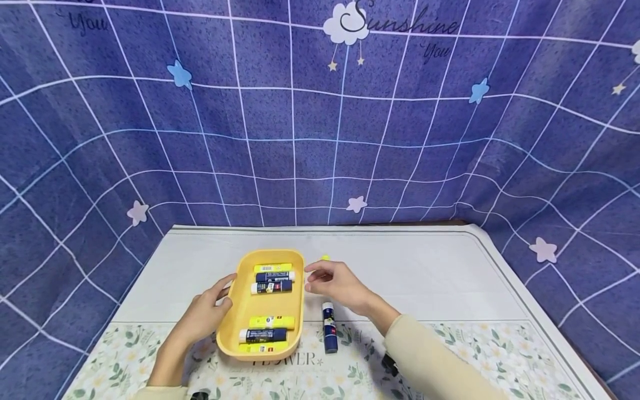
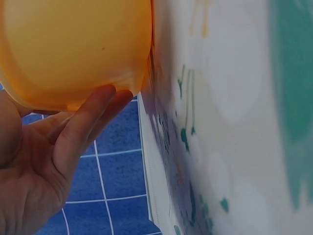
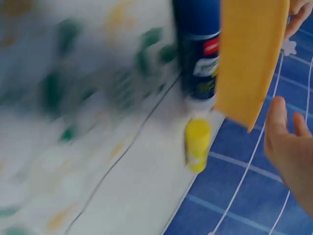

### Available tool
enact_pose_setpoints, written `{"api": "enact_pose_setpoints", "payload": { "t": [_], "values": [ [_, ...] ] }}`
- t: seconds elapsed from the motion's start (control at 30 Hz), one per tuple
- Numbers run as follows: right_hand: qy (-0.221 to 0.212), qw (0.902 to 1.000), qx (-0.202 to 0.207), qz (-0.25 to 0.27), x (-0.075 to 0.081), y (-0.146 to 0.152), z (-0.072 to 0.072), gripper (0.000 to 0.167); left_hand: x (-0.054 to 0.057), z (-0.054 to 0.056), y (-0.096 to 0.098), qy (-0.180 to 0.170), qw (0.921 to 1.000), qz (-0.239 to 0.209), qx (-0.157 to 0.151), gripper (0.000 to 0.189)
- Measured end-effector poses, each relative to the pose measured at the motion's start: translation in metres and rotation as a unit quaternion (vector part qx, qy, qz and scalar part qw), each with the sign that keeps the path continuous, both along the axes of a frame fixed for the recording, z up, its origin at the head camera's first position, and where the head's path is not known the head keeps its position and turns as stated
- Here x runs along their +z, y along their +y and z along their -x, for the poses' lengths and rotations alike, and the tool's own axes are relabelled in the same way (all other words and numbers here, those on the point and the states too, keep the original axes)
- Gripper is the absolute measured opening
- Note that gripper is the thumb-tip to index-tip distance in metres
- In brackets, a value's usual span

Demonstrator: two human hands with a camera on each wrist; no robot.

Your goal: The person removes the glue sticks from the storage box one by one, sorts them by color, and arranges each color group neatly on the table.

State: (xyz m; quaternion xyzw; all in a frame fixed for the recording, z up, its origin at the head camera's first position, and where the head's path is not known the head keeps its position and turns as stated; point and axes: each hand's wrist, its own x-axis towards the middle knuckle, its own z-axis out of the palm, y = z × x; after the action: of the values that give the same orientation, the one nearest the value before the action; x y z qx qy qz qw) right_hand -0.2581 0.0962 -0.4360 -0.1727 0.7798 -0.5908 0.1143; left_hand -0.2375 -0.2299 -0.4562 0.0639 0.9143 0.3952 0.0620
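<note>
A yellow tray (image 1: 267, 307) lies on the table with glue sticks in two groups. At its far end are a yellow glue stick (image 1: 273, 268) and two navy ones; the near end holds a navy glue stick (image 1: 263, 335) between two yellow ones. My left hand (image 1: 204, 314) rests at the tray's left side, its straight fingers (image 2: 83, 129) against the outer wall. Just off the right rim is my right hand (image 1: 341, 284), thumb and fingers apart with nothing between them. Close below it lies a navy glue stick with a white cap (image 1: 329, 328).
Beyond my right hand lies another yellow glue stick (image 3: 197, 147), mostly hidden in the head view. A white and floral cover (image 1: 400, 266) spreads over the table. Behind it hangs a blue curtain (image 1: 320, 155) with a grid pattern.
</note>
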Motion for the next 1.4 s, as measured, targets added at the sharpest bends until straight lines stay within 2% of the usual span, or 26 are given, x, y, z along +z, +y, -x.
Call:
{"api": "enact_pose_setpoints", "payload": {
  "t": [0.17,0.37,0.53,0.63,0.73,0.87,1.0,1.13,1.23,1.4],
  "values": [
    [-0.025,0.9958,0.087,0.012,0.002,-0.03,0.0,0.039,0.0,0.001,0.0,0.006,1.0,0.004,0.002,0.06],
    [-0.053,0.9887,0.14,0.012,-0.002,-0.056,0.0,0.041,0.001,0.001,0.002,-0.006,0.9999,-0.006,0.005,0.061],
    [-0.043,0.9851,0.162,-0.037,0.0,-0.071,0.006,0.042,0.004,0.0,0.001,-0.008,0.9999,-0.005,0.005,0.06],
    [-0.024,0.9803,0.171,-0.097,0.002,-0.08,0.011,0.042,0.005,0.0,0.0,-0.003,1.0,0.002,0.006,0.061],
    [-0.012,0.9695,0.179,-0.168,0.003,-0.09,0.015,0.042,0.004,0.0,0.0,-0.002,1.0,0.001,0.005,0.061],
    [-0.011,0.9481,0.187,-0.257,0.002,-0.098,0.015,0.043,0.002,0.0,0.001,-0.006,0.9999,-0.009,-0.002,0.061],
    [0.012,0.9256,0.202,-0.32,0.002,-0.101,0.014,0.045,0.001,-0.001,0.002,-0.012,0.9998,-0.015,-0.001,0.062],
    [0.053,0.9083,0.208,-0.359,0.001,-0.104,0.012,0.045,0.002,0.0,0.003,-0.014,0.9998,-0.018,0.003,0.062],
    [0.074,0.901,0.204,-0.375,0.0,-0.106,0.012,0.043,0.003,0.0,0.003,-0.013,0.9997,-0.021,0.003,0.061],
    [0.085,0.8977,0.202,-0.382,-0.004,-0.11,0.011,0.04,0.002,0.0,0.002,-0.018,0.9996,-0.021,0.008,0.062]
  ]
}}
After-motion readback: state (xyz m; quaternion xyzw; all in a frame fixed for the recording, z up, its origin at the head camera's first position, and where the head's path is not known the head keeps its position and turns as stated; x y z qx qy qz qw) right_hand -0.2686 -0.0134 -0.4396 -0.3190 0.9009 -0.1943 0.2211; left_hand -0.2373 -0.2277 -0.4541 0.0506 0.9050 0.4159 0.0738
